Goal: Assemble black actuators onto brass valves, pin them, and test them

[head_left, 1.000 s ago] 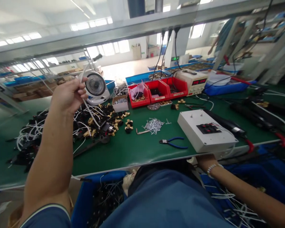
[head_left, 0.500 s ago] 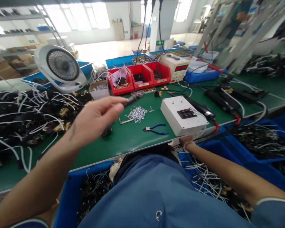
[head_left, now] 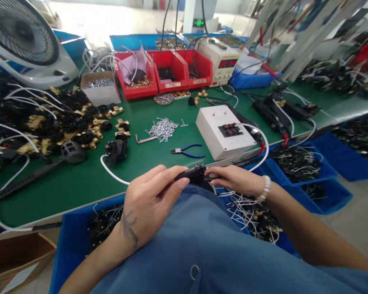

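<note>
My left hand (head_left: 150, 196) and my right hand (head_left: 233, 179) meet at the near edge of the green table (head_left: 88, 179), just above my lap. Both pinch a small black plug-like part (head_left: 194, 174) between them, left fingers on its left end, right fingers on its right end. A white cable (head_left: 110, 172) runs from near my left hand to a black component (head_left: 116, 150) on the table. My right wrist wears a bead bracelet (head_left: 265, 189).
A white test box (head_left: 214, 134), blue pliers (head_left: 187, 152), a heap of metal clips (head_left: 162, 128) and brass-and-black fittings (head_left: 79, 126) lie ahead. Red bins (head_left: 165, 71), a power supply (head_left: 217, 57) and a fan (head_left: 21, 41) stand behind. Blue crates of wired parts (head_left: 297, 165) flank my lap.
My left hand came down from raised over the table to the near edge. My right hand came up from under the white box, and both now grip the black part.
</note>
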`<state>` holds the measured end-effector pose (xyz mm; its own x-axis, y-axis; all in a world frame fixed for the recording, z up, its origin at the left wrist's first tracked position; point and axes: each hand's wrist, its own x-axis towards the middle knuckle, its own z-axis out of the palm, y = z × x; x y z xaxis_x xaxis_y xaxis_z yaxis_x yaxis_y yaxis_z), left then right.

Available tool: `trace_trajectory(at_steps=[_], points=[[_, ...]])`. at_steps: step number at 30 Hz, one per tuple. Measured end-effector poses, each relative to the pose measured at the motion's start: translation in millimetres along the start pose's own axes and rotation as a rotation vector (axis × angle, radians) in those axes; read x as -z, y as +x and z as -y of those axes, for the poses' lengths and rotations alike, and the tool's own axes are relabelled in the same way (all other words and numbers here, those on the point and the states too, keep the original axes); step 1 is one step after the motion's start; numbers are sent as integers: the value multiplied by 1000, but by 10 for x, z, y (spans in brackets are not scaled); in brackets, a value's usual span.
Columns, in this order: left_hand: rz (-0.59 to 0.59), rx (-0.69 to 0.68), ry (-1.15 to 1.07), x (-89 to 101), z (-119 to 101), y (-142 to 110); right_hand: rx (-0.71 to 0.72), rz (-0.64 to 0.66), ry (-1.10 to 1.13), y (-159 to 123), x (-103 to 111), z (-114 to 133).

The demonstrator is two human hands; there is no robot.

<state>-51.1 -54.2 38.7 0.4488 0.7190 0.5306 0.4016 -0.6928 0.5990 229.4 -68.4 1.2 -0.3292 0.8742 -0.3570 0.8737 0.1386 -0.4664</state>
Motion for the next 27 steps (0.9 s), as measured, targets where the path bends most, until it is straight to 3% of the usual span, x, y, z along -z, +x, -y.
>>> trace_trajectory(at_steps=[1,4,6,9,12,20,27], points=[[9,-4,-1,-13,-7,-14,36,-25,45,-96,78,121],[30,4,-8,-29,-15,-40,237,-288,194,-308,262,443],[29,16,-2,-25,-12,-48,312,-447,153,-378,332,582],[29,17,25,-13,-7,-52,378,-582,25,-409,368,676],[24,3,63,-11,-11,-49,392,-619,-54,-405,362,700],[11,-48,104,-9,1,-38,390,-571,-91,-388,362,724],[110,-72,113,36,7,-1,383,-611,-229,-407,374,716]])
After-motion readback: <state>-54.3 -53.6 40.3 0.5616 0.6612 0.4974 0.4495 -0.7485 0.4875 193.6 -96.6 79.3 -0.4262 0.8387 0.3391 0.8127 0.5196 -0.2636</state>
